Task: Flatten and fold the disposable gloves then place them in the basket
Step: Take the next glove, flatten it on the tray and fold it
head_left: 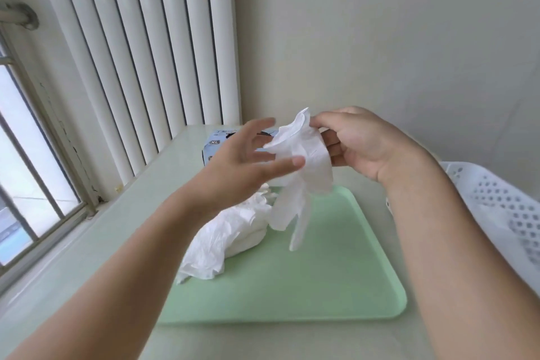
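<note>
Held glove: one white disposable glove [304, 172] hung in the air above the green tray [321, 286], cuff uppermost, its finger tubes trailing down towards the tray.
Long axis: roughly vertical, leaning a little to the left at the bottom; the glove was crumpled, not yet flat.
Right hand: the right hand [365, 143] pinched the cuff edge at the top, fingers [324, 123] curled onto the material.
Left hand: the left hand [242, 161] was spread, fingers apart and straight, the thumb tip touching the glove's left side just below the cuff; it gripped nothing.
Key relation: the glove lay between the two hands, hanging from the right one, with the free cuff edge just beside the left fingertips, so the left hand looked the nearer one to take the opposite edge and stretch it flat.
Other gloves: a rumpled white pile [228, 240] rested on the tray's left part, below the left wrist.
Basket: the white perforated basket [502, 207] stood at the right, on the desk [96, 245] beside the tray, well apart from the held glove.
Box: a glove box [214, 142] sat behind the left hand.
</note>
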Demonstrator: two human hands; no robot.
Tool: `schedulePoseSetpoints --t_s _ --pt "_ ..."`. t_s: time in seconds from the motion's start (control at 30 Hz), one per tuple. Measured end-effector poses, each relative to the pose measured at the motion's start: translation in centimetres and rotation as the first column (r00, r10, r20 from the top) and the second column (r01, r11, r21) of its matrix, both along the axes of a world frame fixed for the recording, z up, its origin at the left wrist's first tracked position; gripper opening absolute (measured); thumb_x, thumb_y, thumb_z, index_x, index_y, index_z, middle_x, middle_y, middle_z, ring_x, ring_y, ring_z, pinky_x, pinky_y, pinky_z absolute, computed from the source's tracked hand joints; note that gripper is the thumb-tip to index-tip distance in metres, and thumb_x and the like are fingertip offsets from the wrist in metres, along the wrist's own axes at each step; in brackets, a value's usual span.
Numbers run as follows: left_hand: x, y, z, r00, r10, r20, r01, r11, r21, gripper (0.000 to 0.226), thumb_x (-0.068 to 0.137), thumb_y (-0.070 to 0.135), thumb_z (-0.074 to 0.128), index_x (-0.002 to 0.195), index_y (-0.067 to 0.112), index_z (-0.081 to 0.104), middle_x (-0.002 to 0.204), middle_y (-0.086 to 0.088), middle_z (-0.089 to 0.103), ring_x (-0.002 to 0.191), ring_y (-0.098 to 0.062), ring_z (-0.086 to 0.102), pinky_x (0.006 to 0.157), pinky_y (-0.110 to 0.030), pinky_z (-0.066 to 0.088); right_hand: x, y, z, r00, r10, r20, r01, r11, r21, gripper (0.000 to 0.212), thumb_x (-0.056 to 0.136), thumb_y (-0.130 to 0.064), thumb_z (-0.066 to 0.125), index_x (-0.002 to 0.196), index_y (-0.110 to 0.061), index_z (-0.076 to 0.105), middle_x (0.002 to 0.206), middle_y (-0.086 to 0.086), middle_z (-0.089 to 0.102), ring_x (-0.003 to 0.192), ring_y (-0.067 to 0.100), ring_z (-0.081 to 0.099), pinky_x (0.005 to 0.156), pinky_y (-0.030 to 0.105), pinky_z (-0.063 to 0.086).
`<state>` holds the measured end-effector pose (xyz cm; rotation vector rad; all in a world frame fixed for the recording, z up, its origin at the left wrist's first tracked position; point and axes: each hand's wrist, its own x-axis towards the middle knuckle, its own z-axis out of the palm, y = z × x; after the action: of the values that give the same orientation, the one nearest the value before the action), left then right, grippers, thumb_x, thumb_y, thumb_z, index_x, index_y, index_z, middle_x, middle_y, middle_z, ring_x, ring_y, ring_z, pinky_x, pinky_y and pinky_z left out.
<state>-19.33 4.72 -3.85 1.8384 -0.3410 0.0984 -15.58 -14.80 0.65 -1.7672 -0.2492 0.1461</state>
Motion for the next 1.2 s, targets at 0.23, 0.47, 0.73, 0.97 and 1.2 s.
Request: schedulePoseSetpoints --t_s 0.23,0.47,0.73,0.97,1.2 --pt "4.1 -2.0 1.5 0.997 0.013 -0.070 -0.037 0.934 -0.355 0.004 0.096 0.011 0.067 0.093 0.014 0.069 0.088 -0.002 0.071 0.081 -0.018 0.066 0.079 -0.031 0.054 -0.8 -2.0 1.1 0.979 0.189 -0.081 -0.198 0.973 -0.116 0.033 0.101 -0.028 0.046 0.100 -0.005 0.070 0.083 0.019 0.071 0.074 0.028 0.069 0.069 0.037 0.059" --pt "4.0 -2.1 2.1 0.958 -0.279 -0.070 0.204 0.830 -0.520 0.021 0.098 0.014 0.053 0.099 0.011 0.074 0.092 -0.009 0.065 0.083 -0.025 0.063 0.074 -0.033 0.051 1.0 -0.4 -0.3 0.990 0.032 0.139 -0.011 0.989 -0.151 0.017 0.093 -0.023 0.064 0.108 -0.015 0.064 0.108 0.006 0.072 0.103 0.025 0.068 0.097 0.041 0.053" --pt "4.3 -3.1 1.4 0.973 -0.064 -0.221 -0.066 0.842 -0.536 0.037 0.095 0.007 0.064 0.131 0.001 0.056 0.104 -0.015 0.072 0.081 -0.027 0.071 0.075 -0.040 0.062 1.4 0.7 -1.9 0.997 0.004 0.081 0.007 0.992 -0.128 0.048 0.080 -0.025 0.085 0.123 -0.019 0.064 0.114 0.010 0.075 0.102 0.026 0.073 0.079 0.038 0.056" --pt "3.9 -1.0 2.7 0.934 -0.089 -0.346 -0.074 0.899 -0.432 0.062 0.101 0.054 0.043 0.122 0.002 0.068 0.117 -0.016 0.070 0.091 -0.030 0.073 0.076 -0.039 0.061 1.2 0.6 -1.7 0.992 -0.060 0.107 0.061 0.998 -0.006 0.024 0.083 -0.010 0.080 0.103 0.002 0.073 0.096 0.015 0.077 0.090 0.032 0.075 0.087 0.047 0.059" --pt "3.3 -1.2 2.2 0.979 -0.173 -0.106 0.163 0.981 -0.102 0.047 0.081 0.021 0.079 0.125 0.008 0.068 0.115 -0.014 0.075 0.109 -0.031 0.072 0.100 -0.051 0.055 1.3 -0.2 -1.3 0.991 -0.033 0.127 0.033 0.999 0.001 0.035 0.072 -0.006 0.088 0.097 -0.007 0.065 0.092 0.013 0.072 0.085 0.026 0.073 0.085 0.042 0.059"
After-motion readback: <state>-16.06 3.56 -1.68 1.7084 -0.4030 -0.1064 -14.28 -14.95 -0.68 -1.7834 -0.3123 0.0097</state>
